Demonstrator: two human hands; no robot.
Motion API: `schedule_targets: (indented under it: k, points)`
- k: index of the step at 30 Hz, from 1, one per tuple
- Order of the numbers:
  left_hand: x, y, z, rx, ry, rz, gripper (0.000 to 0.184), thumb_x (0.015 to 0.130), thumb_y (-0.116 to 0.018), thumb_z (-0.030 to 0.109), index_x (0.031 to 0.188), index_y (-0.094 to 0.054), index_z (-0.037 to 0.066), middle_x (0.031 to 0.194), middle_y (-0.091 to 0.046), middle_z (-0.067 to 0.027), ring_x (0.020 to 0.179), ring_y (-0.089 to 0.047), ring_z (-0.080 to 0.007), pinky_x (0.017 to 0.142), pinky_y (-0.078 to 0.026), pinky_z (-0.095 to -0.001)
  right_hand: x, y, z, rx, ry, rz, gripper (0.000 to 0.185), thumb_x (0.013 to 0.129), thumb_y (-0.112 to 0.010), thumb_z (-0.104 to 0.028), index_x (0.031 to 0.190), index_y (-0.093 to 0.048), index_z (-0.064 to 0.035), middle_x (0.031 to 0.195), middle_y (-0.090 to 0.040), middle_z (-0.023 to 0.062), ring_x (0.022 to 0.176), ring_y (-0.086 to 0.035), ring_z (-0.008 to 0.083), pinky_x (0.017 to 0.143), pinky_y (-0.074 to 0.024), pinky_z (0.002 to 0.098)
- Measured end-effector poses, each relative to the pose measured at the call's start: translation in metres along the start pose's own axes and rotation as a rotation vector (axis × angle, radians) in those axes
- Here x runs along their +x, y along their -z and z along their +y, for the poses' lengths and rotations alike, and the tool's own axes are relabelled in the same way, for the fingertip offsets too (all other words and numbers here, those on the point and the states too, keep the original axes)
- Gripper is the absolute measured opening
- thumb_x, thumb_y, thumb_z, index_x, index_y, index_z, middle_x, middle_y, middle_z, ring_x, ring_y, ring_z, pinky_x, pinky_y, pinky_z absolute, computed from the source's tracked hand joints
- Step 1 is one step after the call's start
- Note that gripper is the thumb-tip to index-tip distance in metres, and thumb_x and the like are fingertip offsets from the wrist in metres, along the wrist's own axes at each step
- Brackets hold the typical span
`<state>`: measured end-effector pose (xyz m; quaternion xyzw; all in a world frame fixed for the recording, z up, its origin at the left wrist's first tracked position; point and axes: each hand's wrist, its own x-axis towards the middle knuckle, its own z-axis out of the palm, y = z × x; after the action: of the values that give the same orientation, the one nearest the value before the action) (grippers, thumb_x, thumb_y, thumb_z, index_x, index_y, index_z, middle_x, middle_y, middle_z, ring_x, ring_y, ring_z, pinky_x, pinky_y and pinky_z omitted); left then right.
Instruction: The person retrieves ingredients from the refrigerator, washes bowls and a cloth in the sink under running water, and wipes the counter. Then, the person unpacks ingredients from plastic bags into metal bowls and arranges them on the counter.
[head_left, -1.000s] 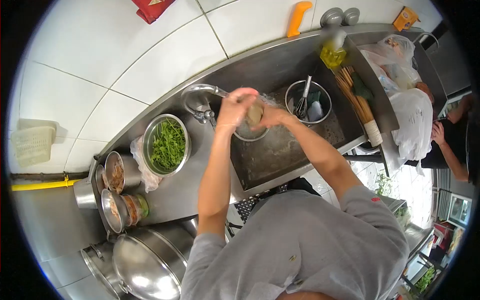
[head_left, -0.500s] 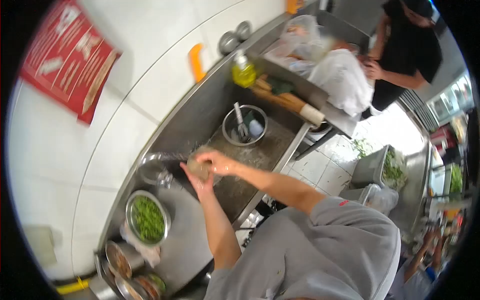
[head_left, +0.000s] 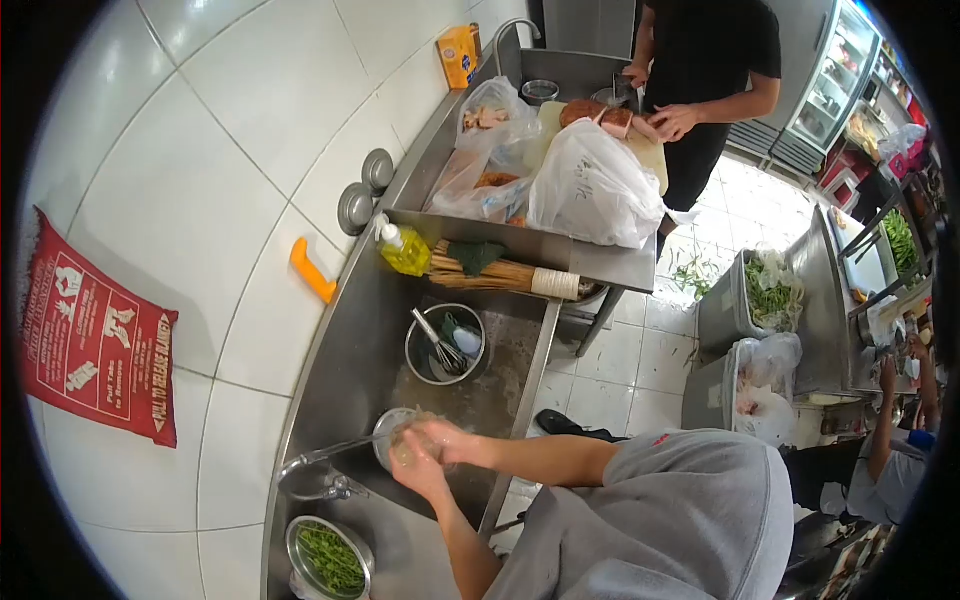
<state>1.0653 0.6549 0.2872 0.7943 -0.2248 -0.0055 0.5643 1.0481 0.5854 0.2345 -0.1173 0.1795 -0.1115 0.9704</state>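
Over the sink (head_left: 500,395), both hands are pressed together around a pale, roundish item (head_left: 428,436), blurred and mostly covered by fingers. My left hand (head_left: 416,472) is on its lower side, with fingers curled against it. From the right, my right hand (head_left: 446,440) wraps round the same item. Just beneath and beside them sits a round metal bowl (head_left: 386,452). The faucet (head_left: 325,455) reaches toward the hands. Farther up in the sink, another metal bowl (head_left: 418,350) holds a whisk (head_left: 440,342) and a dark green and pale item.
Leafy greens fill a bowl (head_left: 352,545) at lower left. A soap bottle (head_left: 404,250) and stick bundle (head_left: 500,274) lie on the divider. Beyond, a co-worker (head_left: 715,60) handles meat on a board (head_left: 655,165) beside plastic bags (head_left: 590,190). Grey bins (head_left: 722,312) stand right.
The view has swung to the right, bringing the co-worker, meat and bins into sight. My hands remain together on the pale item, now closer around it beside the metal bowl.
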Motion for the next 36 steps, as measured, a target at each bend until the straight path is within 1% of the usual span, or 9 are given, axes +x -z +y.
schedule_targets:
  k: [3, 6, 9, 15, 18, 22, 30, 33, 36]
  points:
    - [0.005, -0.003, -0.001, -0.328, 0.217, 0.099, 0.037, 0.091, -0.058, 0.031, 0.1, -0.059, -0.005, 0.095, -0.065, -0.0152, 0.083, -0.063, -0.024, 0.074, -0.051, -0.0362, 0.026, 0.024, 0.016, -0.043, 0.162, -0.069, 0.02, 0.088, -0.056, -0.022, 0.1, -0.064, -0.0085, 0.092, -0.066, 0.0026, 0.084, -0.063, 0.0191, 0.075, -0.0505, 0.034]
    - [0.011, -0.011, -0.008, -0.673, 0.418, 0.099, 0.038, 0.095, -0.049, 0.032, 0.11, -0.054, -0.002, 0.103, -0.061, -0.0141, 0.084, -0.062, -0.0234, 0.072, -0.052, -0.0344, 0.001, -0.025, -0.02, -0.97, 0.24, 0.228, 0.015, 0.082, -0.056, -0.015, 0.089, -0.067, -0.0084, 0.092, -0.065, 0.0052, 0.082, -0.063, 0.0218, 0.071, -0.0496, 0.0375]
    - [0.009, -0.002, -0.113, -0.863, 0.567, -0.017, 0.037, 0.094, -0.047, 0.031, 0.113, -0.054, 0.0, 0.099, -0.06, -0.0101, 0.083, -0.062, -0.0215, 0.068, -0.053, -0.0329, 0.014, -0.018, -0.024, -1.36, 0.627, -0.161, 0.013, 0.075, -0.059, -0.015, 0.077, -0.068, -0.0075, 0.077, -0.065, 0.0119, 0.08, -0.063, 0.0298, 0.07, -0.0503, 0.0402]
    - [0.017, 0.021, -0.113, -0.913, 0.586, -0.204, 0.045, 0.09, -0.052, 0.034, 0.125, -0.046, 0.006, 0.12, -0.054, -0.0078, 0.113, -0.052, -0.0214, 0.096, -0.042, -0.0385, 0.068, -0.036, -0.01, -2.126, 0.505, -0.901, 0.011, 0.071, -0.062, -0.019, 0.076, -0.065, -0.01, 0.088, -0.064, 0.0061, 0.093, -0.06, 0.0256, 0.079, -0.0444, 0.041]
    - [0.028, 0.04, -0.169, -0.641, 0.73, -0.096, 0.049, 0.09, -0.052, 0.036, 0.132, -0.041, 0.012, 0.131, -0.049, -0.0108, 0.122, -0.047, -0.0283, 0.103, -0.036, -0.0442, 0.07, -0.065, 0.014, -2.364, 0.635, -0.664, 0.014, 0.069, -0.062, -0.021, 0.078, -0.067, -0.012, 0.091, -0.064, 0.0064, 0.097, -0.057, 0.0269, 0.081, -0.0409, 0.0444]
    - [0.025, 0.06, -0.149, -0.449, 0.674, -0.099, 0.064, 0.088, -0.058, 0.036, 0.142, -0.03, 0.015, 0.138, -0.043, -0.0086, 0.127, -0.041, -0.0332, 0.105, -0.033, -0.05, 0.079, -0.084, 0.043, -2.182, 0.876, -0.273, 0.016, 0.068, -0.062, -0.025, 0.073, -0.071, -0.0125, 0.088, -0.066, 0.0071, 0.09, -0.062, 0.0276, 0.077, -0.0476, 0.0492]
    - [0.048, 0.064, -0.116, -0.511, 0.94, -0.476, 0.063, 0.088, -0.061, 0.03, 0.14, -0.031, 0.01, 0.127, -0.05, -0.012, 0.112, -0.052, -0.0308, 0.085, -0.047, -0.0464, 0.075, -0.135, -0.009, -1.967, 0.241, -0.281, 0.018, 0.064, -0.069, -0.015, 0.081, -0.075, -0.0117, 0.078, -0.07, 0.0096, 0.074, -0.067, 0.0246, 0.065, -0.0529, 0.0393]
    - [0.072, 0.067, -0.122, -0.465, 0.833, -0.516, 0.062, 0.088, -0.062, 0.031, 0.138, -0.032, 0.009, 0.122, -0.052, -0.0125, 0.106, -0.056, -0.0304, 0.076, -0.053, -0.0447, 0.113, -0.096, -0.036, -1.45, 0.58, -0.892, 0.016, 0.064, -0.068, -0.013, 0.079, -0.073, -0.0082, 0.073, -0.069, 0.0085, 0.065, -0.065, 0.0191, 0.059, -0.0502, 0.0348]
    - [0.085, 0.073, -0.102, -0.238, 0.514, -0.436, 0.056, 0.084, -0.06, 0.007, 0.134, -0.037, 0.004, 0.121, -0.051, -0.0137, 0.111, -0.051, -0.0237, 0.091, -0.044, -0.0403, 0.075, -0.053, -0.096, -1.951, 0.74, -0.412, 0.023, 0.073, -0.064, -0.029, 0.076, -0.071, -0.0075, 0.072, -0.068, 0.0108, 0.065, -0.064, 0.0281, 0.058, -0.0504, 0.0425]
